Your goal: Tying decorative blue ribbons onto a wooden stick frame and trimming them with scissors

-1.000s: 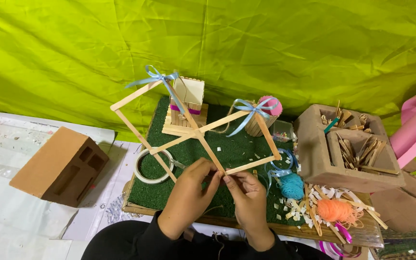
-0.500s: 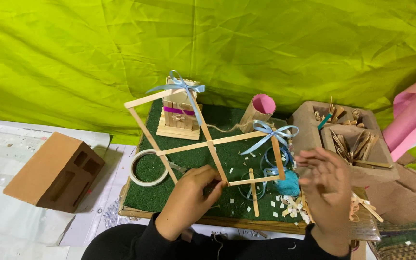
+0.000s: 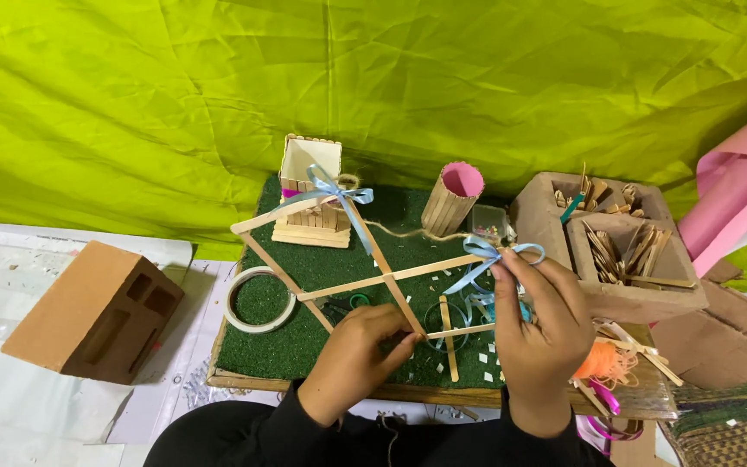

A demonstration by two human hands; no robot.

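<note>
Holding the stick frame (image 3: 365, 259) over the green mat (image 3: 304, 337), we see it in the middle of the picture, a shape of thin wooden sticks with crossing bars. Our left hand (image 3: 356, 359) is closed on the lower corner of this frame, fingers pinching the sticks at the bottom centre. Our right hand (image 3: 538, 324) is to the right of it, and its fingertips are closed on the light blue ribbon bow (image 3: 490, 259) tied at the right corner of the frame. A second blue bow (image 3: 335, 190) sits at the upper corner, in front of a small stick box (image 3: 309, 195). Left of our left hand a tape roll (image 3: 257, 298) lies on the mat. At the upper right stands a cardboard tray (image 3: 624, 298) of sticks.
</note>
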